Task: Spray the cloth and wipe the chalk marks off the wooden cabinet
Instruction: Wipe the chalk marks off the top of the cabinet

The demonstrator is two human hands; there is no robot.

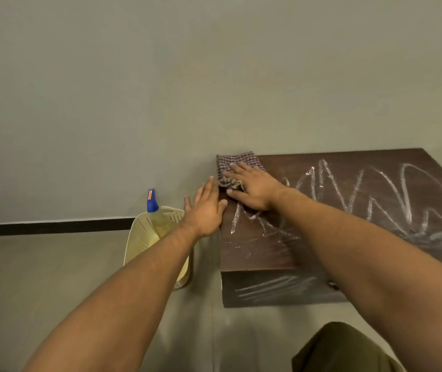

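A dark wooden cabinet (257,253) stands against the wall, its top covered in white zigzag chalk marks (391,194), with fainter strokes on its front face. A checked cloth (237,161) lies at the top's far left corner. My right hand (252,187) presses flat on the cloth, fingers spread. My left hand (206,208) is open, resting at the cabinet's left edge, thumb touching the top. A spray bottle with a blue head (152,201) stands in the basket to the left.
A cream perforated plastic basket (144,234) sits on the floor just left of the cabinet, partly hidden by my left forearm. A plain wall with a black skirting line runs behind. My knee in olive trousers (343,350) shows at the bottom.
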